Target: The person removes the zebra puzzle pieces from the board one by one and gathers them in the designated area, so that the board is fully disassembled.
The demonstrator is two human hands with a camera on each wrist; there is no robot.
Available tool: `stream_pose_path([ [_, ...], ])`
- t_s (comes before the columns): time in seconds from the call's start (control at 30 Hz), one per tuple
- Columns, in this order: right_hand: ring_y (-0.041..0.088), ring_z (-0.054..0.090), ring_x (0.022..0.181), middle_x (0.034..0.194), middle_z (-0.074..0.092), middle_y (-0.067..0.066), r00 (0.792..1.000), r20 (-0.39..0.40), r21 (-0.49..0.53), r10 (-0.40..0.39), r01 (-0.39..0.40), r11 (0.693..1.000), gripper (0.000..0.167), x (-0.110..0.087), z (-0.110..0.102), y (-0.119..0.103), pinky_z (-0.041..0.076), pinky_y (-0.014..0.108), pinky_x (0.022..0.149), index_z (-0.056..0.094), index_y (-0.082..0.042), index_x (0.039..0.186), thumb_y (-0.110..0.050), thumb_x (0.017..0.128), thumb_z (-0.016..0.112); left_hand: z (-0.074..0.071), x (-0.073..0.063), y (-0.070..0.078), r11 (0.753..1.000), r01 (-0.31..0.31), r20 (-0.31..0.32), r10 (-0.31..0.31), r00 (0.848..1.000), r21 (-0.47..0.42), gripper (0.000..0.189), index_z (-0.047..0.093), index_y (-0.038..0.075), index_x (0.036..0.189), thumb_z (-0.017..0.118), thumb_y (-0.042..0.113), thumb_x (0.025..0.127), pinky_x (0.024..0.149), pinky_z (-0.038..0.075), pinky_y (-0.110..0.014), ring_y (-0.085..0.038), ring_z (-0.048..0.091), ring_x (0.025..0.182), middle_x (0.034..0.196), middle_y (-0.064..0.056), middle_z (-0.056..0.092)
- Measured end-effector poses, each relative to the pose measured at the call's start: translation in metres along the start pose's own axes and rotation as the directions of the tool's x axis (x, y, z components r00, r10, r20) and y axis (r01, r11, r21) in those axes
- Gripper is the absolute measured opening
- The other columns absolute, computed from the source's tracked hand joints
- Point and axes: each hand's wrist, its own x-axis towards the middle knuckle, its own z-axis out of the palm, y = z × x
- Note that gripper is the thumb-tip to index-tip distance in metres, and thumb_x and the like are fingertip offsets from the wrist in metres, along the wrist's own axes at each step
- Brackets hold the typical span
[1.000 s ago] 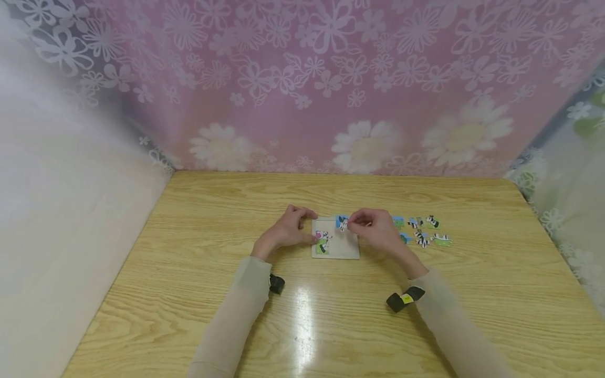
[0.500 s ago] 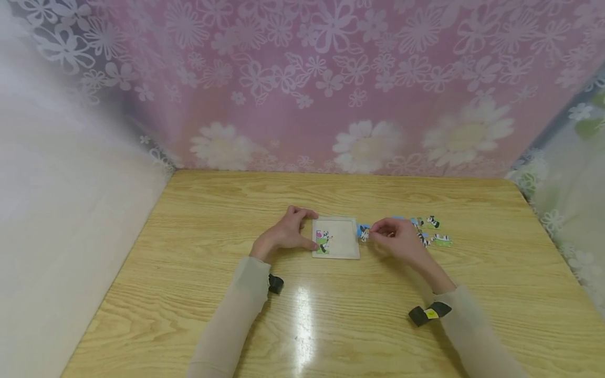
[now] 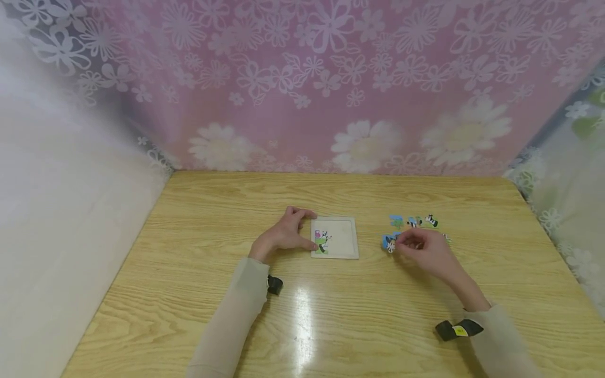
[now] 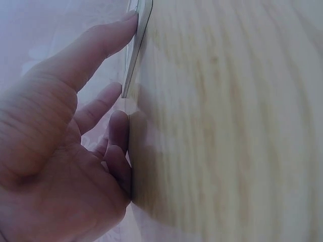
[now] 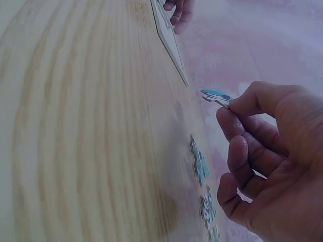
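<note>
My left hand (image 3: 285, 231) rests at the left side of a shallow square puzzle tray (image 3: 344, 239). In the left wrist view the thumb (image 4: 108, 40) lies straight against the tray rim (image 4: 133, 65), the other fingers loosely bent beside the corner. One cow-printed puzzle piece (image 3: 323, 242) sits in the tray's near left corner. Right of the tray, my right hand (image 3: 430, 254) pinches a blue-and-white puzzle piece (image 5: 216, 96) between thumb and index finger. That piece is held above the table, close to the loose pieces.
Several loose puzzle pieces (image 3: 414, 222) lie in rows on the wooden table (image 3: 217, 205) at the right, some hidden behind the right hand. A flowered pink curtain (image 3: 283, 115) hangs behind the table's far edge. Black bands (image 3: 458, 329) are on both wrists.
My right hand has carried the pinched puzzle piece rightward, from over the tray's far right corner to beside the loose pieces. My left hand stays at the tray's left side.
</note>
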Motion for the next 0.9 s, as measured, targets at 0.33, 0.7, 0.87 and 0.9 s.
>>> stream_pose_path([
  [0.33,-0.003,0.061,0.074,0.088,0.075,0.002,0.998,0.049,-0.083,0.025,-0.02,0.996,0.006,-0.014,-0.017,0.009,0.05,0.023,0.066,0.075,-0.012,0.094,-0.017,0.095,0.073,0.0,-0.001,0.001,1.0,-0.011,-0.007,0.011,1.0,0.003,0.079,0.051,0.023,0.147,0.09,0.03,0.079,0.093,0.04,-0.04,-0.023,0.04,0.111,0.132,-0.008,0.036],
  [0.7,0.001,0.061,0.072,0.085,0.074,-0.001,0.993,0.08,-0.125,0.084,-0.074,0.989,0.01,-0.018,-0.019,0.018,0.047,0.023,0.067,0.075,-0.013,0.096,-0.022,0.096,0.073,0.0,-0.004,0.004,1.0,-0.004,-0.004,0.004,1.0,0.002,0.078,0.051,0.023,0.146,0.09,0.03,0.079,0.094,0.04,-0.04,-0.023,0.04,0.112,0.132,-0.008,0.036],
  [0.87,0.001,0.06,0.07,0.085,0.073,0.0,0.994,0.076,-0.133,0.077,-0.067,0.989,0.01,-0.018,-0.019,0.017,0.046,0.023,0.066,0.075,-0.012,0.095,-0.022,0.095,0.073,0.0,-0.004,0.005,1.0,-0.005,-0.007,0.005,1.0,0.009,0.079,0.05,0.023,0.147,0.09,0.029,0.079,0.096,0.041,-0.04,-0.023,0.04,0.113,0.133,-0.008,0.037],
  [0.9,0.001,0.06,0.071,0.085,0.073,0.0,0.994,0.075,-0.139,0.077,-0.066,0.988,0.01,-0.018,-0.02,0.017,0.046,0.023,0.067,0.075,-0.012,0.095,-0.022,0.095,0.073,0.0,-0.004,0.005,1.0,-0.005,-0.008,0.005,1.0,0.011,0.079,0.05,0.023,0.147,0.09,0.029,0.079,0.096,0.041,-0.04,-0.023,0.041,0.114,0.134,-0.008,0.037],
])
